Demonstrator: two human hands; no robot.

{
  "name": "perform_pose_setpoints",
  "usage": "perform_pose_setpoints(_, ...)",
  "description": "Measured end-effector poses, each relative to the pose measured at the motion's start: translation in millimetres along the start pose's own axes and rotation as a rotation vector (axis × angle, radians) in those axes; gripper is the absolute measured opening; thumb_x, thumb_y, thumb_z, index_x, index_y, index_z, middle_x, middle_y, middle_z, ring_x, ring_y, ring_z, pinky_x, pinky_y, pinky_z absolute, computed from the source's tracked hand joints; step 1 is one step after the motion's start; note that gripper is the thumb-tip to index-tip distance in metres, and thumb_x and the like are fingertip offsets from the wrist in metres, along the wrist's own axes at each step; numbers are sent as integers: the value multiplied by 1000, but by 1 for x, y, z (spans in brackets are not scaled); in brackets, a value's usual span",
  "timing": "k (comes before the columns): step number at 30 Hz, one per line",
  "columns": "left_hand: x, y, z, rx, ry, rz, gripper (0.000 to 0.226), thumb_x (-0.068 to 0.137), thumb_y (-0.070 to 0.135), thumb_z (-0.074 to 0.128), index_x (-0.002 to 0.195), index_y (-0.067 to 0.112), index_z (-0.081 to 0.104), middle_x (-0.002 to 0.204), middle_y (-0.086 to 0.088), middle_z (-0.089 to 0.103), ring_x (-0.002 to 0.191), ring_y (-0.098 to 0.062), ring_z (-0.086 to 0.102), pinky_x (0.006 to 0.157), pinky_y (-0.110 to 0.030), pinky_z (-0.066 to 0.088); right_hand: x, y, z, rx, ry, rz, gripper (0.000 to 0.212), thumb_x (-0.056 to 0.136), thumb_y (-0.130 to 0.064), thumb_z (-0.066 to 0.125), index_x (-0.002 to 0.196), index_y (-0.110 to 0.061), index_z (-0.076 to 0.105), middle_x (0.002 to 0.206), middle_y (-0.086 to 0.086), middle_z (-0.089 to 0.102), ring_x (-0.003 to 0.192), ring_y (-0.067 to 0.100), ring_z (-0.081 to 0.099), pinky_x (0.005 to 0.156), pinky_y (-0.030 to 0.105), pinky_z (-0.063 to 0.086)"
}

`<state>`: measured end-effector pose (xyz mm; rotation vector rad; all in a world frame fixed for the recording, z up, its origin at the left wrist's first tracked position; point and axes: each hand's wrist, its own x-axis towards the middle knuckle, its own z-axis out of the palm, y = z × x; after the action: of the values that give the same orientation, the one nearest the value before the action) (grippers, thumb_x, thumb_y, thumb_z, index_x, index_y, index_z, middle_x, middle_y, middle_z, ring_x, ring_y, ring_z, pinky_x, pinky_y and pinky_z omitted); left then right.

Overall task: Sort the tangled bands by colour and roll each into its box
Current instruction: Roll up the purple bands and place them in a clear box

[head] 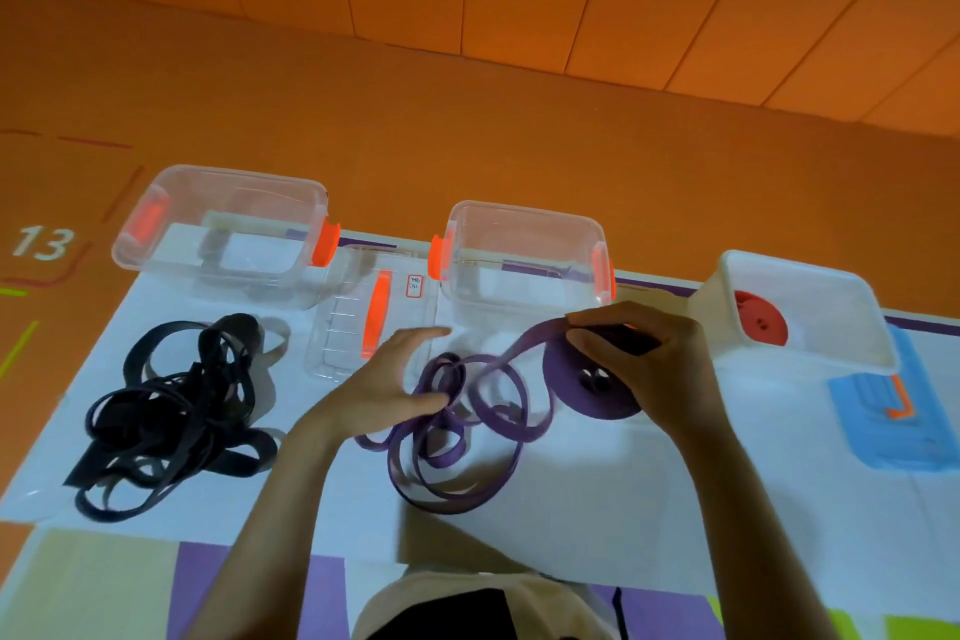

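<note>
A purple band (457, 437) lies in loose loops on the white sheet, and one end runs up to a purple roll (587, 379). My right hand (639, 353) grips that roll, fingers curled over its top and pinching the band where it joins. My left hand (389, 385) is spread with straight fingers, its fingertips touching the purple loops. A tangled black band (171, 416) sits at the left. Behind stand three boxes: a clear box (218, 234) at the left, a clear box (524, 255) in the middle, and a white box (810, 312) holding a red roll (761, 320).
A clear lid with an orange handle (374, 312) lies between the two clear boxes. A blue lid (893, 411) lies at the right, partly under the white box. The white sheet (727, 483) covers a mat on an orange floor.
</note>
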<state>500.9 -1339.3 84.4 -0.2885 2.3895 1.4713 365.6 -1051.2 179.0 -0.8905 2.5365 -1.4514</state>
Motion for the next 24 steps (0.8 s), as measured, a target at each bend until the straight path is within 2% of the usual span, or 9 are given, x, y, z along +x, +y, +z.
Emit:
perform_pose_setpoints(2,3,44,0,-187,21,175,69,86,52,82,144,51,45,152,34,43,145,10,37,120,-26,32,0,-7,4,-7,-20,-31,21,86,-22,84,106,-26,81,102,-18,78,97,7,74,76,16,59)
perform_pose_setpoints(5,12,92,8,-300,-60,280,64,85,44,88,134,35,48,137,15,66,135,-3,57,114,-30,42,0,-17,10,-7,-43,-79,24,84,-18,87,104,-28,79,100,-20,77,96,5,74,76,16,58)
perform_pose_setpoints(7,16,107,13,-361,-108,297,55,85,30,90,122,26,49,110,3,78,106,-11,73,96,-32,55,1,-23,10,61,-43,-70,25,82,-18,88,100,-33,78,96,-22,77,94,6,74,75,16,58)
perform_pose_setpoints(10,16,114,14,-467,-43,317,51,83,23,91,112,18,50,87,1,76,77,-15,71,76,-31,57,5,-28,6,100,23,3,26,79,-37,87,98,-35,69,99,-22,73,93,4,71,69,11,53)
perform_pose_setpoints(14,14,116,14,-502,68,329,51,81,23,93,112,19,54,85,-8,75,76,-21,70,70,-40,56,3,-26,12,176,41,63,31,80,-37,89,98,-39,64,101,-21,70,94,5,71,67,17,57)
perform_pose_setpoints(17,12,115,13,-514,130,334,48,80,23,92,112,20,56,85,-16,72,79,-25,65,73,-41,55,2,-22,15,242,31,43,22,85,-46,76,104,-42,66,108,-18,72,104,13,71,75,25,60)
perform_pose_setpoints(19,9,112,12,-554,184,336,44,81,21,92,110,20,59,87,-25,66,81,-27,61,76,-40,54,1,-18,11,335,57,29,19,94,-39,70,112,-40,67,110,-12,75,106,15,72,80,26,59)
perform_pose_setpoints(22,4,106,10,-646,259,310,41,83,21,90,111,22,61,90,-12,75,86,-27,75,71,-30,57,-5,-15,7,529,66,107,20,100,-30,68,119,-32,67,105,5,77,102,23,75,73,34,63)
perform_pose_setpoints(24,1,103,10,-668,298,288,41,83,25,91,113,25,63,99,-12,78,92,-30,78,71,-29,60,-7,-14,9,512,69,93,20,99,-32,70,119,-30,70,104,4,76,103,25,76,69,33,64)
